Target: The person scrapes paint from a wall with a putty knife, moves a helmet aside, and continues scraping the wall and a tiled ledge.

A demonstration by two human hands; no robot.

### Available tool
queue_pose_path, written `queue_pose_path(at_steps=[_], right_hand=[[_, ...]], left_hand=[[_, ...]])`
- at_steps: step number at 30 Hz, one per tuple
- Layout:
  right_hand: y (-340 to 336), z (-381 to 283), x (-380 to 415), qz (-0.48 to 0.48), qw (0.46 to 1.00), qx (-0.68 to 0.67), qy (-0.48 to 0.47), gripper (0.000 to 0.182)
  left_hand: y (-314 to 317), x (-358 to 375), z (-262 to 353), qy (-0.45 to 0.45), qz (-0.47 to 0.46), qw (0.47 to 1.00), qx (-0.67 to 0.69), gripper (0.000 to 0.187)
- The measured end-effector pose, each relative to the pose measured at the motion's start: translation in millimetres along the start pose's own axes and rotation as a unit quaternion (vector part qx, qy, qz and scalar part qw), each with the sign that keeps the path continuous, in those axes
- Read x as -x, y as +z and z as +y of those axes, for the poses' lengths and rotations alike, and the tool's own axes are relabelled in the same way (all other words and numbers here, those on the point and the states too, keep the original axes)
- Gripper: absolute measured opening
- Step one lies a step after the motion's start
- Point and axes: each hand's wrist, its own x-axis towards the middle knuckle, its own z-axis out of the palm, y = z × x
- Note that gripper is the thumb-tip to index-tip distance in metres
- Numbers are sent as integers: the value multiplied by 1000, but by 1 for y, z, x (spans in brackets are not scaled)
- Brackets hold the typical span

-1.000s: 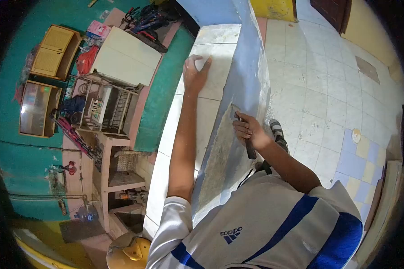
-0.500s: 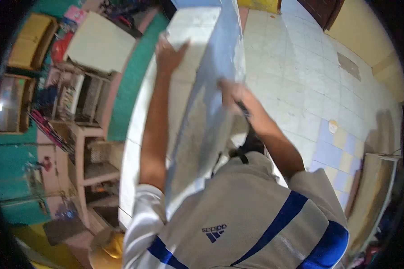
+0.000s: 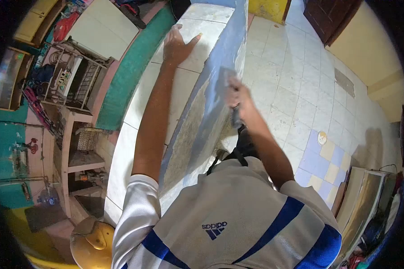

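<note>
My left hand [image 3: 178, 46] lies with its fingers spread on the white tiled top [image 3: 182, 92] of a low wall. Wrapped around a dark-handled tool [image 3: 236, 117], my right hand [image 3: 238, 94] is at the wall's blue-painted side [image 3: 214, 85]. The tool is blurred, and a flat greyish part shows beyond the fingers against the blue paint. Below the paint, bare grey cement [image 3: 186, 127] shows on the wall's side.
On the left are a shelf unit [image 3: 83, 167], a wire rack [image 3: 87, 85] and a yellow helmet [image 3: 92, 244]. At right, a small round item [image 3: 322, 137] lies on the tiled floor [image 3: 296, 85], near a cabinet [image 3: 361, 201]. A brown door [image 3: 330, 18] stands at the top right.
The view has shifted slightly. My right hand and the tool have moved a little along the wall's side, while my left hand stays on the tiled top.
</note>
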Motion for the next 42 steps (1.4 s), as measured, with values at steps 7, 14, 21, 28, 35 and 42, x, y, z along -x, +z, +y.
queue_pose_path(at_steps=[7, 14, 21, 28, 35, 42], right_hand=[[26, 66, 15, -51, 993, -87, 68, 27], [4, 50, 10, -202, 885, -354, 227, 26], [6, 45, 18, -181, 844, -434, 258, 27], [13, 57, 12, -170, 857, -429, 229, 31], [45, -44, -71, -104, 964, -242, -36, 24], [49, -104, -36, -402, 898, -94, -150, 32]], left_hand=[[-10, -1, 11, -25, -32, 999, 35, 89], [-7, -2, 14, -32, -55, 997, 42, 95], [-15, -5, 28, -26, -101, 993, 45, 94], [-14, -7, 34, -7, -100, 995, -10, 89], [-4, 2, 26, 2, -107, 994, -17, 82], [-10, -5, 22, 34, -99, 994, -8, 76]])
